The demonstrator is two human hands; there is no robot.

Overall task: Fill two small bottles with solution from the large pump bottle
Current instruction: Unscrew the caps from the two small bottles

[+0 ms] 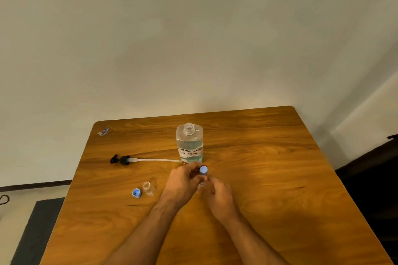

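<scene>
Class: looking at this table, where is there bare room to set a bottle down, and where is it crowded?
Free: the wide stretch of table right of the large bottle and both hands, and the near left corner below the loose cap. Crowded: the middle, where the pump lies leftward from the large bottle, the open small bottle stands, and the hands hold the capped one.

Both forearms reach forward and converge. The left hand (183, 180) curls its fingers around a small bottle's blue cap (203, 170); the right hand (217, 194) grips the bottle's body just below.
</scene>
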